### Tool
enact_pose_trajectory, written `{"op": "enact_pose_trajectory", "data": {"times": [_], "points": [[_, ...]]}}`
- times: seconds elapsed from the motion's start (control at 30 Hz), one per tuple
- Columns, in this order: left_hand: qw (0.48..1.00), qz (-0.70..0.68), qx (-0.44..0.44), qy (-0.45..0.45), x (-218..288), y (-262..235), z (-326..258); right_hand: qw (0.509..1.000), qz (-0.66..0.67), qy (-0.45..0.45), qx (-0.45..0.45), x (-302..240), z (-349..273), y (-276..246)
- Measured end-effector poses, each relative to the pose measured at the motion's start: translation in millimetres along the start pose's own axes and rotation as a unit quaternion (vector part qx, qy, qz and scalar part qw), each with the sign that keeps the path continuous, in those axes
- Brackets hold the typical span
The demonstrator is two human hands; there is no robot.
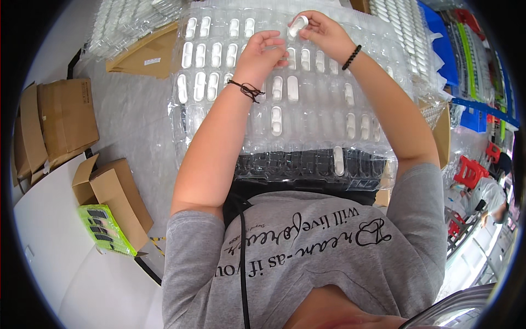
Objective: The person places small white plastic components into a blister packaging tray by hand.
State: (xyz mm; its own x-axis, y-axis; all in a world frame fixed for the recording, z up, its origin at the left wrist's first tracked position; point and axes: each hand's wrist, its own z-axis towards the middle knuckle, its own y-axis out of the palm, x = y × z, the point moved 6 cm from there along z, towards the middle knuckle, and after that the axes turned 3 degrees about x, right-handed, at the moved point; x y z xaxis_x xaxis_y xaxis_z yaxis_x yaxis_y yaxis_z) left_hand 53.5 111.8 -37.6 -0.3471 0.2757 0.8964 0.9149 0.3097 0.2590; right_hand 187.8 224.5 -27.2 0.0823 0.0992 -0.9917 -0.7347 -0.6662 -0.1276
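A small white oblong plastic case part (297,27) is pinched between the thumb and fingers of my right hand (324,37), just above the far part of the tray. Close beside it on the left, my left hand (264,55) hovers with its fingers apart and nothing in them. Under both hands lies a clear plastic blister tray (315,114) with rows of oblong pockets. Several white parts of the same shape (276,122) sit in its pockets, most of them in the left and far rows. My forearms and hands hide some of the pockets.
A black crate (296,170) shows beneath the tray's near edge. Stacks of clear trays (129,33) stand far left, with more trays (402,35) far right. Cardboard boxes (68,118) and an open carton (123,189) are at left. Red stools (470,171) and blue bins (474,119) stand at right.
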Motion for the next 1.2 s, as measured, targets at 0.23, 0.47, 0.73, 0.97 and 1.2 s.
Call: {"op": "enact_pose_trajectory", "data": {"times": [0.23,0.47,0.73,0.97,1.2], "points": [[0.998,0.013,-0.052,0.043,5.5,9.0,-5.6,0.986,-0.150,-0.068,-0.036,-24.4,-27.0,34.2],[0.991,-0.129,0.032,-0.001,3.5,-9.0,1.0,0.872,-0.479,-0.106,0.012,-38.3,9.3,13.0],[0.987,-0.162,0.020,-0.004,4.5,-12.1,1.4,0.757,-0.584,-0.225,-0.191,-31.3,19.6,29.8],[0.985,-0.162,0.024,-0.048,1.3,-17.1,5.6,0.713,-0.601,-0.264,-0.247,-27.9,20.8,23.8],[0.989,-0.143,0.027,-0.030,1.1,-14.0,6.3,0.874,-0.447,-0.191,-0.022,-21.6,3.8,8.7]]}}
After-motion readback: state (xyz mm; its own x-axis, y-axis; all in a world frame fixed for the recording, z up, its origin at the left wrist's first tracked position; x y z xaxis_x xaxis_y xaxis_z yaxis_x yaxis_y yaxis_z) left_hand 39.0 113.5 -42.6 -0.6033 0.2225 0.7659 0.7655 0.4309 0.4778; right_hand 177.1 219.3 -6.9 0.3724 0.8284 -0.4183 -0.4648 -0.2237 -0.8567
